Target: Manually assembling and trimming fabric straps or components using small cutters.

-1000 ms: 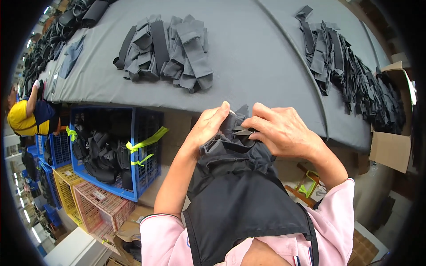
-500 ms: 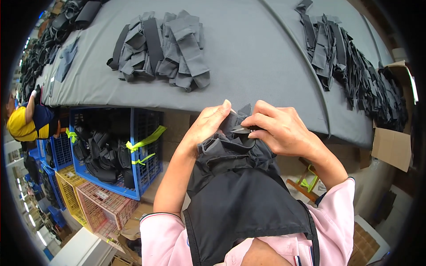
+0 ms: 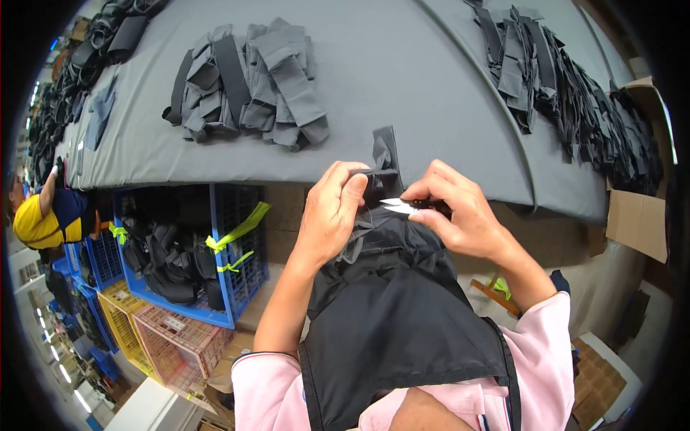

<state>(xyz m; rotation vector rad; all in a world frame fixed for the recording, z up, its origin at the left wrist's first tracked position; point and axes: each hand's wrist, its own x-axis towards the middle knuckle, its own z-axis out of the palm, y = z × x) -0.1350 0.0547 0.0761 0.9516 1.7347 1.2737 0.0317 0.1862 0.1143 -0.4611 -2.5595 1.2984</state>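
At the table's near edge, my left hand [image 3: 327, 215] pinches a dark grey fabric strip [image 3: 385, 152] between thumb and fingers. One end of that strip lies up on the grey cloth-covered table [image 3: 431, 108]. My right hand [image 3: 460, 212] is closed around a pair of thread snips [image 3: 397, 206], whose bright blades are parted and point left, just below the strip. A fine thread seems to hang under my left fingers. Farther up the table, to the left, rests a pile of similar grey and black strips [image 3: 284, 86]. A black apron [image 3: 402, 316] covers my front.
More strips [image 3: 568, 93] heap along the table's right side beside a cardboard box [image 3: 636, 223]. Below the table at left, a blue crate [image 3: 228, 273] holds black pieces, near yellow [image 3: 126, 316] and pink crates [image 3: 176, 334]. A person in yellow [image 3: 39, 219] is at the far left.
My right hand has drawn the snips slightly down, and their blades now show plainly. The strip now stretches up onto the table edge, and my left hand has turned and shifted left.
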